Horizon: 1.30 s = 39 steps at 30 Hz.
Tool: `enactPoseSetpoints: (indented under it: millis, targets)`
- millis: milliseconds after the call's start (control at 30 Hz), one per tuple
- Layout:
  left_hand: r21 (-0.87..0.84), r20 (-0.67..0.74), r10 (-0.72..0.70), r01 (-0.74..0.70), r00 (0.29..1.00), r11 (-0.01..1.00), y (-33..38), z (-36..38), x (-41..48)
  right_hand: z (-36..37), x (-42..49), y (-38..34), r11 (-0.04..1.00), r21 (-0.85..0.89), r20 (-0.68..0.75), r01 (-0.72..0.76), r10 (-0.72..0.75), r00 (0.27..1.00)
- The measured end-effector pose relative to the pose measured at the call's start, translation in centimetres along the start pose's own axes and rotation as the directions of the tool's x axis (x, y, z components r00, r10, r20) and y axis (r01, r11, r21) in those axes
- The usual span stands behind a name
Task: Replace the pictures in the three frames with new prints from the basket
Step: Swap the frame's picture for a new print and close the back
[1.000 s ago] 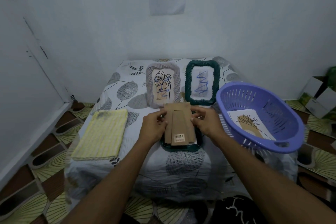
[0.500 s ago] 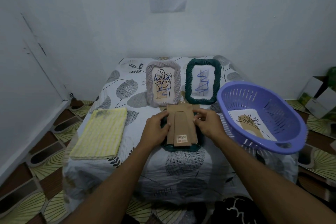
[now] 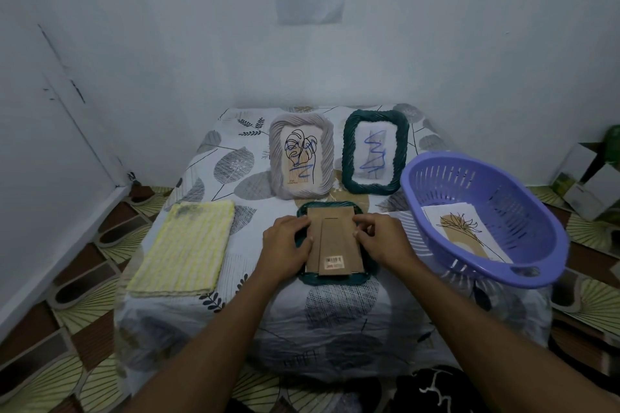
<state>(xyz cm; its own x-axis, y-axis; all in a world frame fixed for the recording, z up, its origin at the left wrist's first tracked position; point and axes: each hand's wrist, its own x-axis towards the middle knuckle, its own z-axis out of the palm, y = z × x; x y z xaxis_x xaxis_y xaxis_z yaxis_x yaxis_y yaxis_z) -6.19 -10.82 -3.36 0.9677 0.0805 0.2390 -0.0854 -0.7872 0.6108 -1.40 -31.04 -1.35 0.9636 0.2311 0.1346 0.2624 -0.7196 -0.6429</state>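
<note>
**Both hands at the back of the first frame**

A dark green frame [image 3: 335, 280] lies face down near the front of the table [image 3: 335, 312], its cardboard backing [image 3: 335, 235] facing up. The left hand [image 3: 285, 243] curls its fingers over the backing's left edge, and the right hand [image 3: 382, 241] pinches the right edge with bent fingertips. I'd say this is the opening step, getting the back off. Next, the board wants lifting evenly so the old picture can come out. The new prints [image 3: 466, 235] wait in the lilac basket [image 3: 523, 211] just to the right. The grey frame [image 3: 278, 157] and second green frame [image 3: 349, 151] stand upright behind, untouched.
</note>
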Motion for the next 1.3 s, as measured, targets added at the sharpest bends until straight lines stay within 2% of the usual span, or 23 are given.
enactPoseSetpoints:
  millis: [133, 267, 367, 600, 933, 1300]
  targets:
    - [0.031, -0.003, 0.025, -0.025, 1.0, 0.999, -0.3, 0.2, -0.1, 0.0, -0.2, 0.1, 0.991, -0.098, 0.032, 0.089, -0.086, 0.996]
    - [0.084, -0.006, 0.042, -0.041, 0.999, 0.996, -0.7, 0.4, 0.3, 0.3, 0.0, 0.3, 0.988, -0.089, 0.036, 0.13, -0.127, 0.991]
    - [0.141, -0.003, 0.067, -0.066, 0.998, 0.988, -1.0, 0.1, 1.2, 0.6, 0.7, 0.9, 0.99, -0.078, 0.034, 0.117, -0.115, 0.993]
    - [0.106, -0.009, 0.055, -0.054, 0.998, 0.993, -1.8, 1.0, 1.3, 1.8, 1.3, 1.6, 0.994, -0.105, -0.03, 0.026, -0.03, 0.999]
    - [0.113, 0.011, 0.04, -0.041, 0.999, 0.993, -2.4, 1.4, 1.4, 2.5, 1.4, 2.4, 0.987, -0.151, -0.076, 0.056, -0.068, 0.995]
    - [0.109, 0.008, 0.044, -0.044, 0.999, 0.993, -2.3, 1.3, 1.3, 2.5, 1.8, 2.4, 0.977, -0.199, -0.042, 0.076, -0.086, 0.995]
